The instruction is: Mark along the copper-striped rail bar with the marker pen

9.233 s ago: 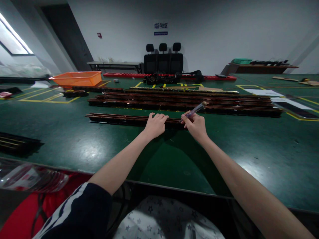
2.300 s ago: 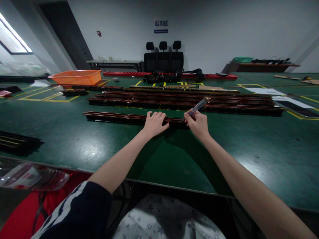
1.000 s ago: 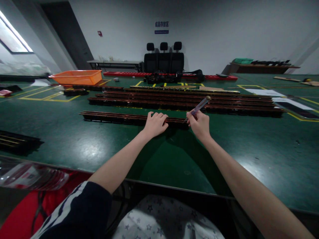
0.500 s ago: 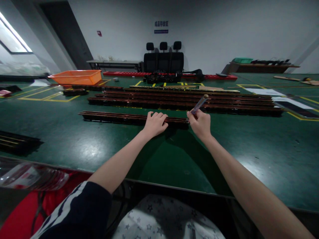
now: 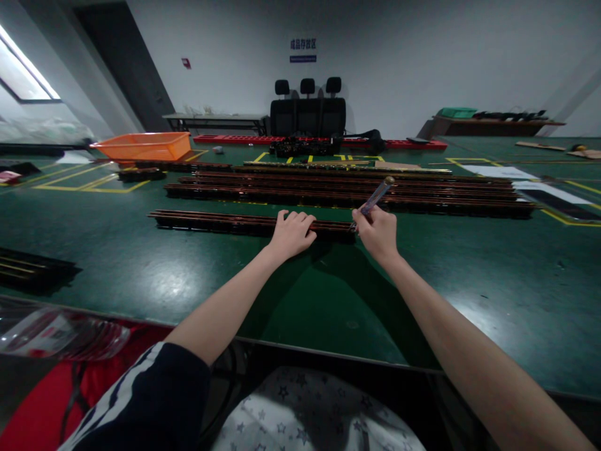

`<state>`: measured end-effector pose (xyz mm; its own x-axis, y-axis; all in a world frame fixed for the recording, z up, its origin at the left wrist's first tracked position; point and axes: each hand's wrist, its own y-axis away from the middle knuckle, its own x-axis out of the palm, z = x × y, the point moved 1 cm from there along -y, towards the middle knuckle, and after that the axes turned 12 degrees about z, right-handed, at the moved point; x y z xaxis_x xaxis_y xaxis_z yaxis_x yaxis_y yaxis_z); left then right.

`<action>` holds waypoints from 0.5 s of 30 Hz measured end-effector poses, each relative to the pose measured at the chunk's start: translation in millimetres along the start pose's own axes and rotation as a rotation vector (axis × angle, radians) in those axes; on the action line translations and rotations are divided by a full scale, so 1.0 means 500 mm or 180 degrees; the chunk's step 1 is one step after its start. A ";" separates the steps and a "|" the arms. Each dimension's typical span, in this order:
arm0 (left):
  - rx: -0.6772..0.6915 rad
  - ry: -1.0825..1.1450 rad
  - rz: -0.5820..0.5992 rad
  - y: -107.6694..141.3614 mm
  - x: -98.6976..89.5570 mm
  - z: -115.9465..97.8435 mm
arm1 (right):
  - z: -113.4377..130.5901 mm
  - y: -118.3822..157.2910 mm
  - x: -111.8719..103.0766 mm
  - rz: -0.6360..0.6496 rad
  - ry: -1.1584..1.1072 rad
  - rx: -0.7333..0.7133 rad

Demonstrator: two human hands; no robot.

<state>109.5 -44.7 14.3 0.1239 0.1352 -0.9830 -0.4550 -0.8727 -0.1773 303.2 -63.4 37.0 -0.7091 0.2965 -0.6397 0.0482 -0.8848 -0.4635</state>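
A short bundle of long dark strips with reddish-brown edges lies across the green table. My left hand is closed over the bundle's right half, its fingers curled across the strips. At the right end of the bundle, my right hand grips a slim pen-like tool. This tool has a translucent barrel and a tan upper end, and it leans up to the right. Its lower tip points at the strip ends; whether it touches them I cannot tell.
Behind the bundle lies a longer row of similar strips. An orange bin stands at the back left, near a red rail. More dark strips lie at the left, above a plastic bottle. White papers are at the right.
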 end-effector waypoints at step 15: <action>-0.0016 -0.0044 -0.0022 0.000 0.002 0.000 | -0.001 -0.001 0.002 -0.0075 0.0134 0.0010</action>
<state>109.6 -44.8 13.0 0.1147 0.1477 -0.9824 -0.4497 -0.8740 -0.1839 302.8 -62.5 36.5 -0.6798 0.3320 -0.6540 0.0296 -0.8785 -0.4768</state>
